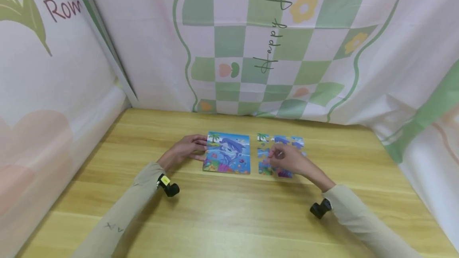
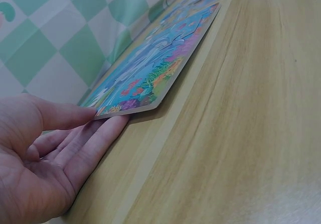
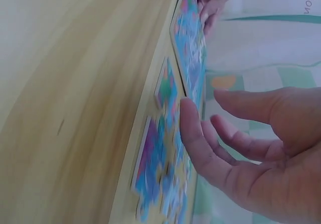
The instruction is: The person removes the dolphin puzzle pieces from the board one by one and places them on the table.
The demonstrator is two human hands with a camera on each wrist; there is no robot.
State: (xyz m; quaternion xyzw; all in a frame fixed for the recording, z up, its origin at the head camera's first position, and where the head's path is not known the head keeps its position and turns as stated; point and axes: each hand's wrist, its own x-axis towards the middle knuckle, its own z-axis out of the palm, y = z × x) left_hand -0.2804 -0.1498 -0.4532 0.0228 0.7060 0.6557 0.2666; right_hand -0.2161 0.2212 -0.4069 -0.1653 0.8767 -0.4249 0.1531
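Observation:
A square dolphin picture puzzle board (image 1: 229,152) lies on the wooden table. My left hand (image 1: 188,147) holds its left edge; in the left wrist view the thumb (image 2: 70,116) is on top and the fingers (image 2: 95,143) reach under the rim. To the right lie several loose puzzle pieces (image 1: 263,153), spaced in rows with a matching picture. Over them hovers my right hand (image 1: 290,158), partly hiding some. The right wrist view shows its thumb and forefinger apart with nothing between them, above the loose pieces (image 3: 150,158).
Light wood tabletop (image 1: 229,214) stretches in front of the puzzle and to both sides. A checked fabric curtain (image 1: 251,43) hangs along the back edge, with more printed cloth (image 1: 36,90) at the left side.

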